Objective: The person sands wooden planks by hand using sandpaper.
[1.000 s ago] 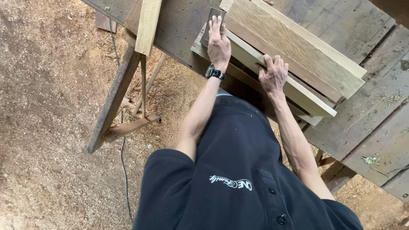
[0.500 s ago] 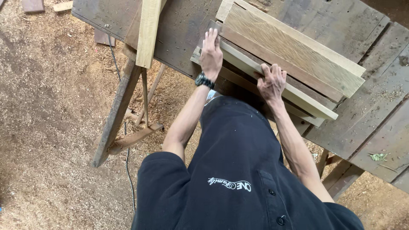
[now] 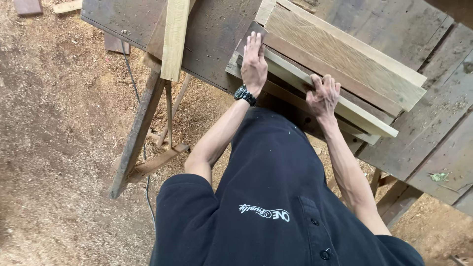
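Two hands are laid on a stack of planks (image 3: 340, 64) that rests on a rough wooden workbench (image 3: 217, 44). The left hand (image 3: 253, 61), with a black wristwatch (image 3: 245, 94) at its wrist, is pressed flat, fingers extended, on the stack's near end, where a dark board end (image 3: 253, 30) shows beyond the fingertips. The right hand (image 3: 323, 96) is curled over the near edge of a pale plank (image 3: 295, 74), fingers on top. Sawdust (image 3: 59, 148) covers the ground below.
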